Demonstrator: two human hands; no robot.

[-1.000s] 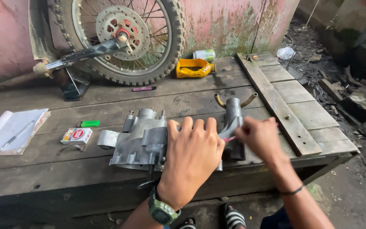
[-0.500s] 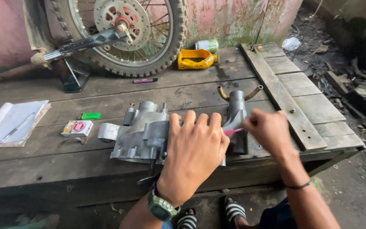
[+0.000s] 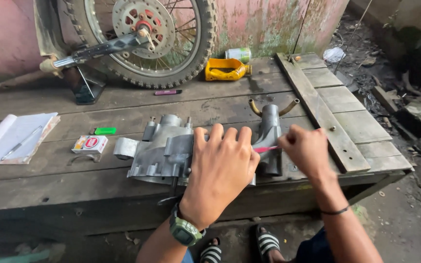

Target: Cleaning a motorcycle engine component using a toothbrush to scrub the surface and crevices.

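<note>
A grey metal engine casing [image 3: 159, 151] lies on the wooden platform [image 3: 54, 180] near its front edge. My left hand [image 3: 220, 170], with a green watch on the wrist, rests flat on the casing's right part and covers it. My right hand [image 3: 308, 148] pinches a thin pink tool [image 3: 265, 149] whose tip points left toward the casing, just beside my left fingers. A grey metal part with two curved yellowish prongs [image 3: 271, 129] stands right behind the pink tool.
A motorcycle rear wheel [image 3: 142, 34] stands at the back. A yellow container [image 3: 225, 69], a can [image 3: 238, 53], a pink marker [image 3: 167, 92], a green lighter [image 3: 105, 130], a small red-and-white box [image 3: 89, 144] and an open notebook with pen [image 3: 13, 139] lie about. A plank [image 3: 317, 109] crosses the platform's right side.
The view has shifted slightly. My hands stay on the casing and the pink tool, with only small movement of my right hand.
</note>
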